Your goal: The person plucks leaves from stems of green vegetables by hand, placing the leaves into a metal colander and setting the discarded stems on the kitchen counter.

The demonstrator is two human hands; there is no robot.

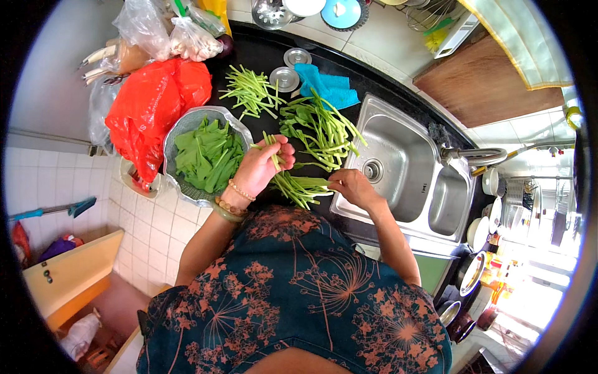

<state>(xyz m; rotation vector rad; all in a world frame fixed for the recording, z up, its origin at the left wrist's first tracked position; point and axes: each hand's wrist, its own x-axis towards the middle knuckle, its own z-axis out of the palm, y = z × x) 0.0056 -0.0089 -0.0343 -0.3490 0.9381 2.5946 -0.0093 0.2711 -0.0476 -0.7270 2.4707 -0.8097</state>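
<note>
My left hand (266,166), with bracelets at the wrist, holds a few short green stems (275,154) between thumb and fingers. My right hand (352,187) pinches the ends of a small bunch of green stems (303,187) lying by the counter's near edge. Beyond my hands lies a larger pile of leafy greens (322,126) with long stems. A heap of cut stem pieces (250,91) rests on the black counter farther back. To the left of my left hand, a metal colander (210,112) holds loose green leaves (205,154).
Right of the greens is a double stainless steel sink (397,159) with a faucet (476,154). A blue cloth (329,86) and two metal lids (284,79) lie at the back. A red plastic bag (159,107) stands behind the colander, and a dish rack (518,205) is far right.
</note>
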